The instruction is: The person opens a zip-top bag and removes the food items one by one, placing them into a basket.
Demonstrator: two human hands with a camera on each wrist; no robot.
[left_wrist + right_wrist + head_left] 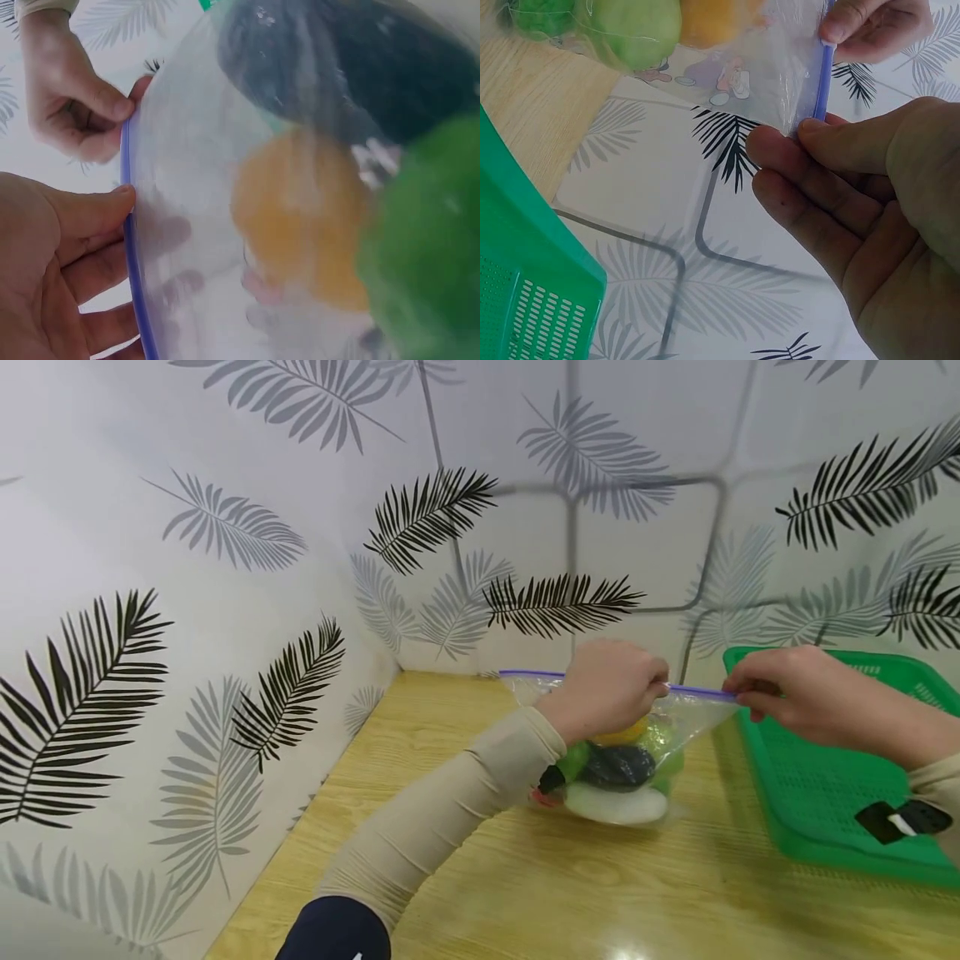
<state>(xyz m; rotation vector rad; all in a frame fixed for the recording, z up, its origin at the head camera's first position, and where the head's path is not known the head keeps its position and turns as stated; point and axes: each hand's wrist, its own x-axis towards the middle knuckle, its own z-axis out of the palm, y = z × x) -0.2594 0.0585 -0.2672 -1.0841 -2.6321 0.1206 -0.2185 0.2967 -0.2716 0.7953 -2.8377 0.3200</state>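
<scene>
Seen from the head camera, one clear zip bag [622,752] stands on the wooden desk [525,877], just left of one green tray [832,793]. Both hands are at its purple seal strip [697,692]: the left hand [607,687] pinches it near the middle, the right hand [787,687] pinches the right corner. To do this well, I judge the right hand should hold the corner taut while the left pinches firmly along the strip, keeping it level so the two sides of the strip meet. Inside the bag I count one yellow piece, one black, one white and perhaps two green ones, though they overlap.

From the left wrist camera, the left thumb [90,214] lies on the strip with the fingers behind the film, and the other hand pinches further up. One orange-yellow lump [300,217], one dark lump [352,67] and one green lump [427,247] show, all blurred.

From the right wrist camera, the right thumb and fingers [802,161] clamp the bag's corner. Two green pieces and one yellow piece show at the top edge, and one corner of the tray below.
</scene>
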